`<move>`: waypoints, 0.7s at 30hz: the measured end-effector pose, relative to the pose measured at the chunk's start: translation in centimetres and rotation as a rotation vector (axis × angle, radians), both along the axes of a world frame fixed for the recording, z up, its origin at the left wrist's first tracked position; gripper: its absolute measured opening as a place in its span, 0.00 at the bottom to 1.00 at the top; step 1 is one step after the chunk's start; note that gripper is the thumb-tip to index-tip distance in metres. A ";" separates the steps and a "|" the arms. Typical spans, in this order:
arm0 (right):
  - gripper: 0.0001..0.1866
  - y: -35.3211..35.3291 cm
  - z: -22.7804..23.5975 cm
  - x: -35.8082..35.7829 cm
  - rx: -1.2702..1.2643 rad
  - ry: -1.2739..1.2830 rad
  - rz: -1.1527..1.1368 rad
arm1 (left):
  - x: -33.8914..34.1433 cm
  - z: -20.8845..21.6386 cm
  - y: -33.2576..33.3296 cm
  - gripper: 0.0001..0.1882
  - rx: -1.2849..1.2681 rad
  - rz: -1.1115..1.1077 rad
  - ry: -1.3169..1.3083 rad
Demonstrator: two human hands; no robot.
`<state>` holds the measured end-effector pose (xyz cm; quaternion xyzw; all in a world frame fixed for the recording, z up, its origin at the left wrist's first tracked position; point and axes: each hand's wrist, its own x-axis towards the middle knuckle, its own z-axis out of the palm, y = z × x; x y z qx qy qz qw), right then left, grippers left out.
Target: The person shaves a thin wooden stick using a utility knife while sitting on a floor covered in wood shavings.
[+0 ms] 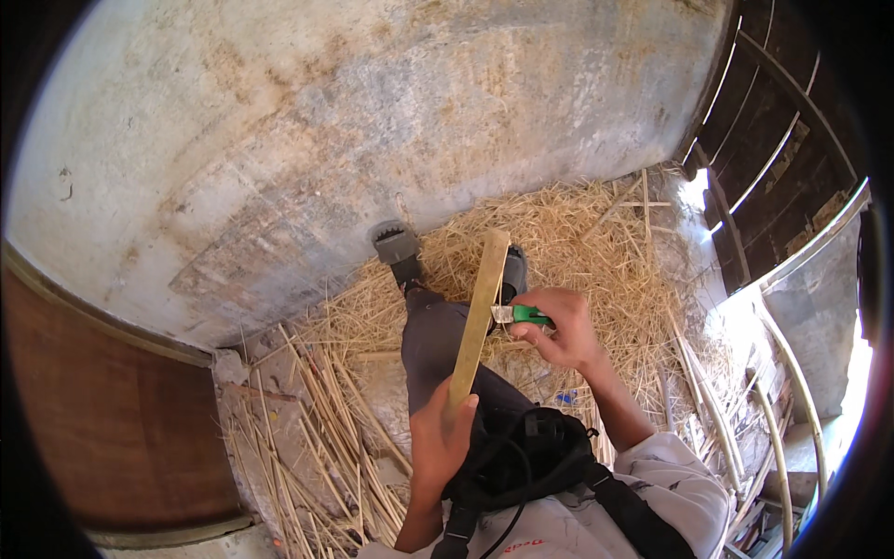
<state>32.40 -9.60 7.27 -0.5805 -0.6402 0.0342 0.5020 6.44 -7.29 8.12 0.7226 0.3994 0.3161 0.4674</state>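
A long, flat yellowish slat, wood or split bamboo (pixel 480 312), slants upward away from me over my legs. My left hand (pixel 440 442) is closed around its lower end. My right hand (pixel 564 326) grips a green-handled knife (pixel 529 315), its short pale blade pointing left. The blade tip lies against or very close to the slat's right edge, around mid-length; whether it cuts in cannot be made out.
Straw and shavings (pixel 587 233) cover the floor beneath my feet. Several thin sticks (pixel 340 410) lie at the lower left, and longer poles (pixel 708 401) at the right. A stained wall (pixel 372 112) rises ahead, a brown wooden panel (pixel 112 410) stands left, and dark slatted boards (pixel 764 158) upper right.
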 end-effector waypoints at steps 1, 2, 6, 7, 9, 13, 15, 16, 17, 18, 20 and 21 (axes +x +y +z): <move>0.16 0.0 0.0 0.2 -0.014 0.009 -0.016 | 0.0 0.1 0.0 0.18 0.007 -0.013 0.015; 0.16 0.1 -0.1 0.3 -0.029 0.018 -0.029 | -0.1 0.3 0.0 0.18 0.014 -0.022 0.029; 0.17 0.3 0.0 1.1 -0.020 0.031 -0.067 | -0.1 -0.3 0.0 0.18 0.025 -0.041 0.010; 0.17 0.4 0.2 1.2 -0.024 0.035 -0.083 | -0.2 -0.1 0.0 0.19 -0.005 -0.051 0.041; 0.17 0.5 0.6 1.4 -0.034 0.046 -0.111 | -0.4 0.5 -0.1 0.20 -0.065 -0.068 0.105; 0.17 0.7 1.0 2.0 -0.013 0.027 -0.112 | -0.5 0.5 -0.2 0.20 -0.071 -0.075 0.104; 0.17 0.7 1.2 2.0 -0.014 0.019 -0.115 | -0.4 0.7 -0.2 0.20 -0.078 -0.079 0.098; 0.17 0.7 1.3 2.0 -0.014 0.016 -0.120 | -0.4 0.7 -0.2 0.20 -0.085 -0.079 0.092; 0.16 0.7 1.4 2.0 -0.013 0.014 -0.125 | -0.4 0.6 -0.2 0.20 -0.091 -0.078 0.087; 0.16 0.8 1.5 2.0 -0.013 0.012 -0.130 | -0.4 0.6 -0.2 0.20 -0.098 -0.077 0.081; 0.16 0.8 1.4 2.0 -0.008 0.005 -0.138 | -0.4 0.6 -0.2 0.20 -0.094 -0.077 0.069; 0.16 0.8 1.4 2.0 -0.006 0.001 -0.142 | -0.4 0.5 -0.2 0.20 -0.092 -0.077 0.063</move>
